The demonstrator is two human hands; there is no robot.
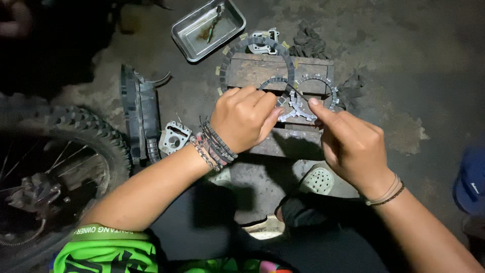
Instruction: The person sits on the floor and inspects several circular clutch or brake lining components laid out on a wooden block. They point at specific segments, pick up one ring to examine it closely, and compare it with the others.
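Rings (313,96) on block (252,71), tray (208,29) behind

- The left hand (243,119) is curled into a loose fist, knuckles up, fingertips pinched together, with beaded bands around the wrist.
- The right hand (353,146) points its index finger forward, other fingers folded, thin cords at the wrist.
- Both forearms are bare.
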